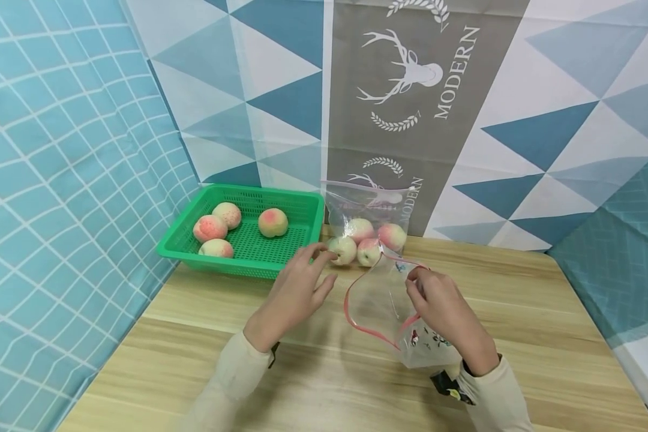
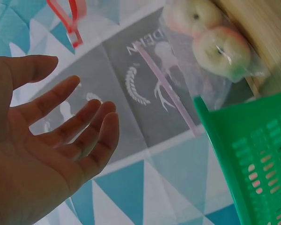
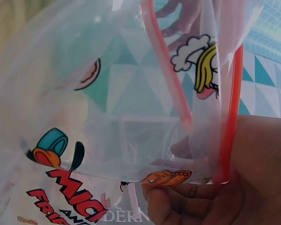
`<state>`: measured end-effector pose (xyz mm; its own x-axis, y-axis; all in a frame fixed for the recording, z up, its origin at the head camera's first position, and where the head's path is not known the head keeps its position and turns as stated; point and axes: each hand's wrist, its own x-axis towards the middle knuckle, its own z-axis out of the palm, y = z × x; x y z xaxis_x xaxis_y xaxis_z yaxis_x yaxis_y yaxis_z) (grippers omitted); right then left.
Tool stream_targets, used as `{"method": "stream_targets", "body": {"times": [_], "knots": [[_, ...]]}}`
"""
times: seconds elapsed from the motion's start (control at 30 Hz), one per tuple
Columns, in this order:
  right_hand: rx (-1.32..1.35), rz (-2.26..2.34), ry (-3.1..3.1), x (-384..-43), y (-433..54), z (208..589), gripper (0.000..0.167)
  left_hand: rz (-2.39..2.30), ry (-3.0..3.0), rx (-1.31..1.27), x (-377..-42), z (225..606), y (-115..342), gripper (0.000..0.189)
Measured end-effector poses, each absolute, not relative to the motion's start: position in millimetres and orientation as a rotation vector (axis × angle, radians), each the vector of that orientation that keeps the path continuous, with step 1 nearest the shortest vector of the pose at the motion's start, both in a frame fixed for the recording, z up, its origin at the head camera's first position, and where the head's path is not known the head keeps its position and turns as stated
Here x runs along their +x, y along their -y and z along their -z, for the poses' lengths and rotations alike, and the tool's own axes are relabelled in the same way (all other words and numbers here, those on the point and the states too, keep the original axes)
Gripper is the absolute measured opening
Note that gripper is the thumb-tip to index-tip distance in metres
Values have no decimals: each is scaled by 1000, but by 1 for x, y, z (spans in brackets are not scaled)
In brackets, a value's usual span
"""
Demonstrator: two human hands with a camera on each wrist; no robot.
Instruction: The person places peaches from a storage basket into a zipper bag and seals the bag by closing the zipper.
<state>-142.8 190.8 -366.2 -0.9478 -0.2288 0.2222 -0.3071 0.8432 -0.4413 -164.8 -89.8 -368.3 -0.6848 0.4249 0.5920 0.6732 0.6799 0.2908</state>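
Currently, the right hand (image 1: 445, 306) pinches the red-edged bag (image 1: 375, 294), its open mouth left of those fingertips. The left hand (image 1: 297, 285) has fingers spread, loosely bent. Beyond its fingertips stands the pink-edged bag (image 1: 351, 207), containing four peaches (image 1: 359, 230); the basket (image 1: 243, 269), left of them, contains four more.

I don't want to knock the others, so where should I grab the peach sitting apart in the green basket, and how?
Probably from above with the empty left hand, spanning its widest part: this peach is round, clear of the three peaches at left, and the green basket walls it in.
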Motion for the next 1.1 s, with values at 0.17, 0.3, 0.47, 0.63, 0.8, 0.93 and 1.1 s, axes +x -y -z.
{"method": "stream_targets", "body": {"times": [0.17,0.3,0.47,0.63,0.8,0.93,1.1], "knots": [[453,-754,2843,-144,-195,368,21,651,2407,-815,-174,368,100,25],[501,-768,2791,-148,-197,369,20,656,2407,-786,-184,369,106,24],[533,-758,2743,-153,-199,368,32,667,2457,-740,-198,376,114,23],[535,-761,2744,-152,-198,368,31,668,2502,-689,-210,384,125,25],[545,-770,2747,-150,-198,369,28,678,2536,-679,-223,387,135,25],[589,-792,2754,-150,-198,371,25,663,2557,-673,-235,388,143,24],[660,-829,2791,-150,-197,373,21,654,2609,-647,-248,391,154,26]]}}
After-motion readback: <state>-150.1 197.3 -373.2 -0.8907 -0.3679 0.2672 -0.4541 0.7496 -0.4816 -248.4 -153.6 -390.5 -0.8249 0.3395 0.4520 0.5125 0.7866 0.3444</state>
